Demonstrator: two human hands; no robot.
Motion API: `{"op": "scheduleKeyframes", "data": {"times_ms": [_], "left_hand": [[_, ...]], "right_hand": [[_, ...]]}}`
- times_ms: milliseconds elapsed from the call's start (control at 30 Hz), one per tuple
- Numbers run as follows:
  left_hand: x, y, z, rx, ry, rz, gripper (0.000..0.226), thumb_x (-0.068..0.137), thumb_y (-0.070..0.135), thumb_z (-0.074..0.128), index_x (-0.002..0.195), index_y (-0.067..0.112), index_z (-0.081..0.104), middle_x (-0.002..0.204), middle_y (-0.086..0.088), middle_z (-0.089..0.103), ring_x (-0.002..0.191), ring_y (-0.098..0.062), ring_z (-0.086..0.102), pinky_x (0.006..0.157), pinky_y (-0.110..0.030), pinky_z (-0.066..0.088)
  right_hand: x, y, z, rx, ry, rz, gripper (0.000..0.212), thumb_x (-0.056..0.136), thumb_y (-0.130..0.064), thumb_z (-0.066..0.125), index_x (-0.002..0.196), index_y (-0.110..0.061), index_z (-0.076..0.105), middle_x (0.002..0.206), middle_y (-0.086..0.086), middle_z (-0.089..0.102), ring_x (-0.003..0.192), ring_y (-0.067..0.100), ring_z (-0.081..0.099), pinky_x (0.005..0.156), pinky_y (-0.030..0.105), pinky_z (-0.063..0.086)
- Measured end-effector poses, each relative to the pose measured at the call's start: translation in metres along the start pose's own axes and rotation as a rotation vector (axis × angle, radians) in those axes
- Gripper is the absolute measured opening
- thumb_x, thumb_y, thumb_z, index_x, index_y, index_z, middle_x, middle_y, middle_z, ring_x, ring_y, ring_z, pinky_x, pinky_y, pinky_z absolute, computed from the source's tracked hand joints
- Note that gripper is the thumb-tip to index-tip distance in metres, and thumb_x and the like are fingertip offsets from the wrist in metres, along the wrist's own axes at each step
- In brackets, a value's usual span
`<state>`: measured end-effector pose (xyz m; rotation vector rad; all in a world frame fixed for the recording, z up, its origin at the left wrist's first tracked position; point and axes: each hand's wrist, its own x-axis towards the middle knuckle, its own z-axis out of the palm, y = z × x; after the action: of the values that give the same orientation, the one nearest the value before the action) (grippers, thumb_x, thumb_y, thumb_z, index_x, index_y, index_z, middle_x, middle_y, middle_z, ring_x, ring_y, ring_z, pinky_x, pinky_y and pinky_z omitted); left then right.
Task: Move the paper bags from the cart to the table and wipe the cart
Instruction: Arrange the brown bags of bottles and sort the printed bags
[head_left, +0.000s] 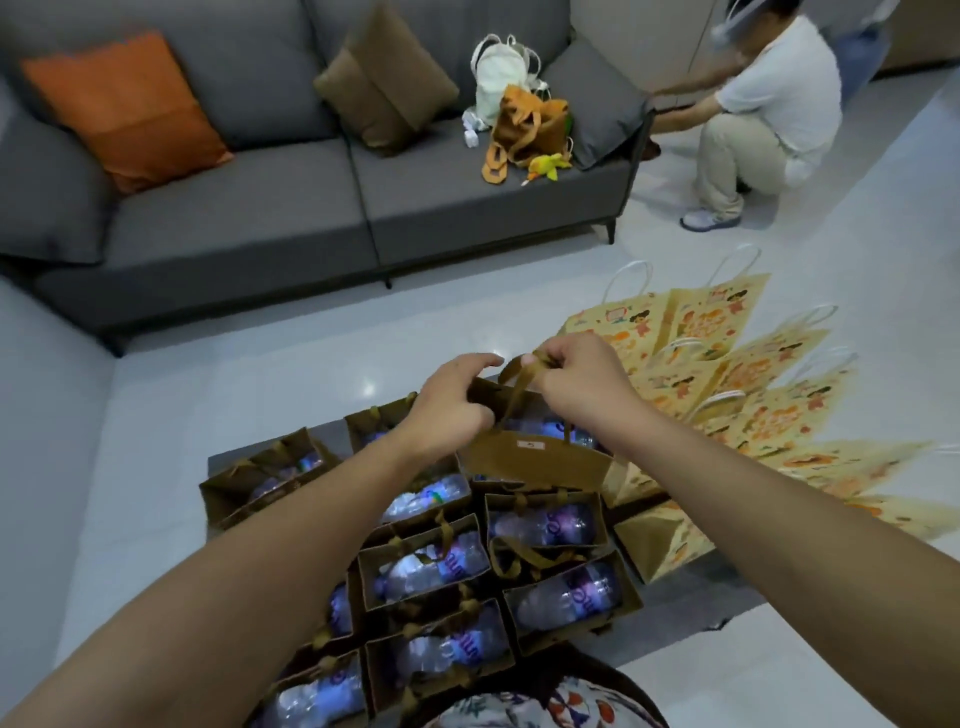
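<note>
Far bag (535, 457): bottle-laden, likely heavy, paper soft. Right hand (576, 379) pinches handle (519, 379); left hand (452, 405) grips rim. Support base.

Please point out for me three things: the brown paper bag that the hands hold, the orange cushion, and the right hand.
brown paper bag (540, 460), head view, on its front wall.
orange cushion (124, 106), head view, on its middle.
right hand (576, 382), head view, on its back.

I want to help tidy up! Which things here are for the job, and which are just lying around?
For the job:
brown paper bags with bottles
the lifted bag in both hands

Just lying about:
orange cushion
brown cushion
white backpack
yellow patterned bags
</note>
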<state>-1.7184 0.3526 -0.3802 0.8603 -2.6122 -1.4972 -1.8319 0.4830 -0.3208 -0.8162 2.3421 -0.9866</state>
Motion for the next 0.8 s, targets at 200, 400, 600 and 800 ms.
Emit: {"op": "scheduleKeyframes", "data": {"times_ms": [200, 400, 600, 800], "left_hand": [[-0.043, -0.017, -0.036, -0.109, 0.185, -0.074, 0.010, 0.087, 0.017, 0.073, 0.089, 0.026, 0.069, 0.085, 0.004, 0.072, 0.081, -0.011, 0.069, 0.071, -0.025, 0.056], [-0.066, -0.030, -0.077, -0.226, 0.547, -0.244, 0.037, 0.094, 0.012, 0.059, 0.058, 0.014, 0.051, 0.049, 0.005, 0.046, 0.043, -0.003, 0.046, 0.042, -0.018, 0.039], [-0.085, -0.068, -0.090, -0.265, 0.713, -0.420, 0.033, 0.089, 0.012, 0.057, 0.059, 0.003, 0.045, 0.054, -0.004, 0.042, 0.051, -0.012, 0.039, 0.051, -0.028, 0.034], [-0.107, -0.102, -0.097, -0.329, 0.899, -0.605, 0.036, 0.091, 0.017, 0.061, 0.064, -0.004, 0.050, 0.051, -0.012, 0.049, 0.047, -0.013, 0.047, 0.049, -0.025, 0.039]], "right_hand": [[0.000, -0.055, 0.048, -0.019, -0.203, -0.194, 0.016, 0.096, -0.019, 0.064, 0.083, -0.016, 0.073, 0.077, 0.003, 0.068, 0.073, 0.017, 0.066, 0.057, 0.028, 0.054], [0.029, -0.072, 0.083, -0.020, -0.210, -0.345, 0.008, 0.091, -0.026, 0.071, 0.098, -0.027, 0.074, 0.092, -0.015, 0.069, 0.085, 0.003, 0.064, 0.071, 0.019, 0.052], [0.102, 0.000, 0.122, -0.431, -0.355, -0.257, 0.025, 0.088, -0.023, 0.068, 0.113, -0.022, 0.070, 0.106, 0.001, 0.071, 0.103, 0.023, 0.064, 0.087, 0.037, 0.053], [0.147, 0.053, 0.200, -0.741, -0.673, -0.380, 0.039, 0.085, -0.028, 0.068, 0.123, -0.021, 0.060, 0.127, 0.005, 0.061, 0.113, 0.027, 0.060, 0.082, 0.032, 0.050]]}}
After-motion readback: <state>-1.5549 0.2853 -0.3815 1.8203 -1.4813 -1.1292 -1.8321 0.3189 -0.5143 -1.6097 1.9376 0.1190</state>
